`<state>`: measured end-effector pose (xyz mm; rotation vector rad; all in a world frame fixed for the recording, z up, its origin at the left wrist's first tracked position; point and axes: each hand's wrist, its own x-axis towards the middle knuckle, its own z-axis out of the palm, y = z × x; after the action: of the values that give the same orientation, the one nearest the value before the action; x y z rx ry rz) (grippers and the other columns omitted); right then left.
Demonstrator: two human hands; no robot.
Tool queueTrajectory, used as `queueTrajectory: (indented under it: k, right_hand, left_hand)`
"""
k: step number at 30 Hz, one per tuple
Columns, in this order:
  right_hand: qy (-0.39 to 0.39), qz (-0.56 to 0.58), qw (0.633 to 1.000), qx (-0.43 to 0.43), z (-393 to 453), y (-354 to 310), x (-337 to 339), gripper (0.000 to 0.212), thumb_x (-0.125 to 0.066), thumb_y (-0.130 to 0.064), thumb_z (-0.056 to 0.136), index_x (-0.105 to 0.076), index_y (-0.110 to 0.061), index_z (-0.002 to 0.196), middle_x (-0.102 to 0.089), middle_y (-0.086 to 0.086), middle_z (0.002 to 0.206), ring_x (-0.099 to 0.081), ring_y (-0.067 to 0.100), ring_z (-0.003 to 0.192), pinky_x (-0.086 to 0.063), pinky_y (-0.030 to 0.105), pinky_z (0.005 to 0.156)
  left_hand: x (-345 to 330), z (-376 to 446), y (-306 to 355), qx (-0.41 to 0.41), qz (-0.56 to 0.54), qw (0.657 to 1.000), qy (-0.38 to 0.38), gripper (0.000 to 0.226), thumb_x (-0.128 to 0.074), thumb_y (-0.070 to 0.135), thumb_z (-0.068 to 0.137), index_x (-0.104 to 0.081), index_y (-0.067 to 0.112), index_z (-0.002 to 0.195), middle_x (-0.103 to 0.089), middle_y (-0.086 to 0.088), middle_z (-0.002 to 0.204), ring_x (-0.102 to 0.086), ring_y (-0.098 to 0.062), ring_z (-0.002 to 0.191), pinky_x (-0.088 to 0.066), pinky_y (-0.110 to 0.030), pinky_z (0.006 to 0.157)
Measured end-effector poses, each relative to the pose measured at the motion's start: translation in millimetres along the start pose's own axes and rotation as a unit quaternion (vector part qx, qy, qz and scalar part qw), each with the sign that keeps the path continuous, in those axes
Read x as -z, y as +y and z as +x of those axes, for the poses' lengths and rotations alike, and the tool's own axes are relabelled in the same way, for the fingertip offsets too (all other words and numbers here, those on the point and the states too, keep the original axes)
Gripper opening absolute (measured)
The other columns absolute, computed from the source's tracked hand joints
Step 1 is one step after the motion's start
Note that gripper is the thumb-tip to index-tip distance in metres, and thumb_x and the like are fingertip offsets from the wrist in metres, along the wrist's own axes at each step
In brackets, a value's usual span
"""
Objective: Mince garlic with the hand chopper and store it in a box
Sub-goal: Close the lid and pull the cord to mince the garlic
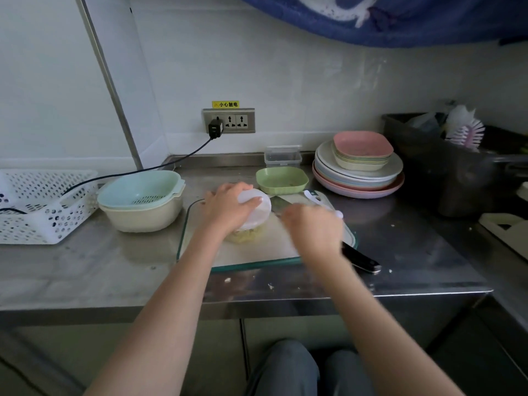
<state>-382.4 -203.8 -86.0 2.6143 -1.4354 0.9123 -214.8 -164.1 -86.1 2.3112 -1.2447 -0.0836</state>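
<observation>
Your left hand (228, 207) is clamped over the white lid of the chopper (253, 217), fingers curled down around the rim, pinning the unit to the board (257, 252) at about 11 o'clock from the board's centre. Your right hand (313, 231) sits just beside the chopper at its 3 o'clock. It is motion-blurred, so you cannot tell whether the fingers grip the pull handle or are only loosely curled.

Progress, judged from the layout:
- Garlic (245, 235) is loaded. A pale yellow mass shows through the clear bowl under the lid and already looks broken up — mincing appears under way or close to finished.
- Storage is not done. The clear box (283, 156) stands at 12 o'clock from the board, against the wall, well apart from the chopper. Transfer and sealing remain.
- A white spoon (317, 200) lies at 2 o'clock on the board, likely your transfer tool.

Hidden or unclear:
- The pull cord and handle are not resolvable behind the right hand's blur.
- How fine the mince is cannot be confirmed — your left wrist covers most of the bowl.
- The knife (363, 260) is part hidden under your right forearm; only its black handle at 4 o'clock and a section of blade are visible.
- Whether the box is lidded or holds anything cannot be determined.
- The green dish (282, 180) at 1 o'clock holds small scraps, too small to identify.
</observation>
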Motion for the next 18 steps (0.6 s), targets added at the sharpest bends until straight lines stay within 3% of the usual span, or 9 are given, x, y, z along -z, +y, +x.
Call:
queueTrajectory:
  k: [2, 5, 8, 10, 12, 13, 15, 18]
  right_hand:
    - [-0.025, -0.01, 0.997, 0.07, -12, -11, 0, 0.017, -0.056, -0.019, 0.085, -0.058, -0.019, 0.068, -0.055, 0.003, 0.062, -0.046, 0.023, 0.056, -0.025, 0.021, 0.051]
    - [-0.051, -0.052, 0.993, -0.091, 18, 52, 9, 0.021, -0.047, -0.018, 0.089, -0.067, -0.014, 0.087, -0.062, 0.006, 0.075, -0.058, 0.027, 0.071, -0.037, 0.025, 0.064]
    - [0.011, 0.006, 0.977, -0.212, 29, 69, 13, 0.026, -0.046, -0.02, 0.087, -0.07, -0.01, 0.084, -0.057, 0.006, 0.07, -0.052, 0.027, 0.066, -0.033, 0.025, 0.061]
    - [-0.004, 0.049, 0.992, -0.119, 13, 20, 4, 0.021, -0.05, -0.02, 0.084, -0.067, -0.013, 0.074, -0.054, 0.002, 0.063, -0.05, 0.023, 0.059, -0.029, 0.02, 0.053]
    - [0.009, 0.019, 0.999, 0.046, -11, -21, 0, 0.022, -0.059, -0.018, 0.074, -0.051, -0.017, 0.054, -0.035, -0.003, 0.048, -0.035, 0.02, 0.045, -0.011, 0.016, 0.046]
    - [0.0, 0.007, 0.998, 0.069, -14, -20, -1, 0.023, -0.06, -0.019, 0.075, -0.049, -0.017, 0.054, -0.031, -0.002, 0.046, -0.034, 0.022, 0.045, -0.009, 0.018, 0.047]
    - [-0.032, -0.021, 0.999, 0.011, -1, 19, -1, 0.02, -0.053, -0.024, 0.086, -0.062, -0.014, 0.071, -0.048, 0.002, 0.056, -0.049, 0.028, 0.059, -0.023, 0.024, 0.052]
    - [0.009, -0.004, 0.992, -0.126, 15, 75, 7, 0.026, -0.048, -0.021, 0.091, -0.066, -0.009, 0.078, -0.066, 0.013, 0.076, -0.06, 0.035, 0.075, -0.033, 0.029, 0.061]
  left_hand:
    - [1, -1, -3, 0.0, -0.002, 1.0, 0.001, 0.045, -0.046, 0.062, 0.088, -0.046, 0.047, 0.13, -0.041, 0.007, 0.143, -0.034, -0.031, 0.127, -0.028, -0.042, 0.096]
    - [0, -3, -3, -0.007, -0.003, 1.0, 0.0, 0.042, -0.045, 0.063, 0.088, -0.047, 0.049, 0.127, -0.042, 0.009, 0.141, -0.035, -0.029, 0.126, -0.028, -0.04, 0.093]
    - [0, -2, 0, -0.004, -0.003, 1.0, 0.002, 0.042, -0.046, 0.061, 0.088, -0.047, 0.047, 0.127, -0.042, 0.007, 0.141, -0.035, -0.031, 0.126, -0.028, -0.039, 0.094]
    - [-1, -1, 1, -0.002, 0.003, 1.0, 0.003, 0.042, -0.046, 0.061, 0.089, -0.047, 0.046, 0.128, -0.042, 0.005, 0.141, -0.036, -0.031, 0.125, -0.028, -0.039, 0.094]
    - [-2, -1, -3, 0.0, 0.011, 1.0, 0.006, 0.043, -0.046, 0.062, 0.088, -0.047, 0.047, 0.128, -0.043, 0.005, 0.142, -0.038, -0.032, 0.125, -0.028, -0.041, 0.098]
    - [-2, 0, -6, -0.002, 0.017, 1.0, 0.008, 0.043, -0.045, 0.064, 0.087, -0.047, 0.048, 0.127, -0.043, 0.006, 0.142, -0.039, -0.032, 0.125, -0.028, -0.042, 0.099]
    - [-1, 0, -9, -0.008, 0.02, 1.0, 0.009, 0.042, -0.045, 0.065, 0.086, -0.048, 0.05, 0.125, -0.044, 0.009, 0.141, -0.04, -0.031, 0.124, -0.026, -0.043, 0.1]
    - [-1, -1, -7, -0.007, 0.013, 1.0, 0.008, 0.04, -0.045, 0.064, 0.087, -0.049, 0.048, 0.123, -0.044, 0.009, 0.14, -0.039, -0.031, 0.124, -0.027, -0.043, 0.101]
